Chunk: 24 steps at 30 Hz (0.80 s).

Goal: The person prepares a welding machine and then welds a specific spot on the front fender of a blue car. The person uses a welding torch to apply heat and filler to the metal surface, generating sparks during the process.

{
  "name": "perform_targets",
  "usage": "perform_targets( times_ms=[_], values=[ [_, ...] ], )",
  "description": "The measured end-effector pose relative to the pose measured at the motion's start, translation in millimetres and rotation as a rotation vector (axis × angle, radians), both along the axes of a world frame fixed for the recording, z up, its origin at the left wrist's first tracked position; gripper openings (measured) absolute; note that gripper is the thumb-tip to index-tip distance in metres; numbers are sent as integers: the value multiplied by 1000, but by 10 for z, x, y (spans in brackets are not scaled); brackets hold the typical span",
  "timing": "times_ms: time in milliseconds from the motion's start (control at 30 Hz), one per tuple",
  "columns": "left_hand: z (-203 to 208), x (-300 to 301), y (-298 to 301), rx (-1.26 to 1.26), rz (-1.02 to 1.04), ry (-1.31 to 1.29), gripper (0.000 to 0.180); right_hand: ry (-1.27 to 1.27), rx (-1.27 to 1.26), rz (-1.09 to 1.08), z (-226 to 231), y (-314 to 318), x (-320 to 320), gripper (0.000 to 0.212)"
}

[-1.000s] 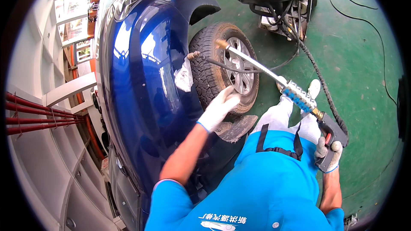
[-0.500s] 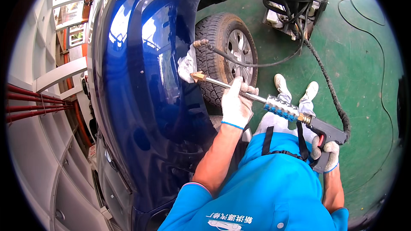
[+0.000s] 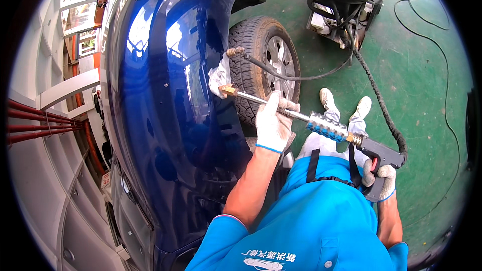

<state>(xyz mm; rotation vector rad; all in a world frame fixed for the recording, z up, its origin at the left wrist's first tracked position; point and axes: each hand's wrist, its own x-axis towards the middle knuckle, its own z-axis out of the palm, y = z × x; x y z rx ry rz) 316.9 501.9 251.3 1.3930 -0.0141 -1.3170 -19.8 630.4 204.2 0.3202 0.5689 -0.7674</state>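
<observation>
My gloved right hand (image 3: 385, 180) is closed round the black pistol grip of a dent-puller welding gun (image 3: 379, 153), its fingers by the red trigger. Farther forward, my gloved left hand (image 3: 273, 124) wraps the gun's thin metal shaft, ahead of the blue-and-silver slide hammer weight (image 3: 327, 126). The brass tip (image 3: 229, 90) meets or nearly meets a bare, silvery patch (image 3: 219, 76) on the edge of the blue car fender (image 3: 193, 140); exact contact is unclear. Just above that patch, a cable ends in a brownish metal connector (image 3: 235, 51) at the fender edge.
Beside the fender stands a treaded wheel (image 3: 251, 65). A black welding machine (image 3: 336, 0) on a cart, wound with cables, is at the far right. Its thick sheathed cable (image 3: 379, 90) runs to the gun, and a thin cord (image 3: 444, 65) trails over the green floor.
Both hands and the gun have shifted slightly left, toward the fender. The grips look the same, and the view has moved a little too.
</observation>
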Motion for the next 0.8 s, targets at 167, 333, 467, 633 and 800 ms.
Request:
perform_targets(
  times_ms=[167, 333, 467, 633, 800],
  values=[
    [35, -4, -1, -20, 6, 29, 13, 13, -35, 25, -68, 25, -39, 50],
    [12, 28, 9, -62, -2, 72, 13, 159, -102, 68, 8, -54, -70, 47],
    [1, 63, 53, -137, -19, 120, 17, 91, -92, 44, 35, -105, -36, 49],
    [-71, -302, 139, -49, -23, 151, 18, 66, -54, 38, 110, -164, -29, 54],
    [-142, -635, 113, 4, -5, 367, 16, 67, -37, 46, 151, -204, -59, 53]
  ],
)
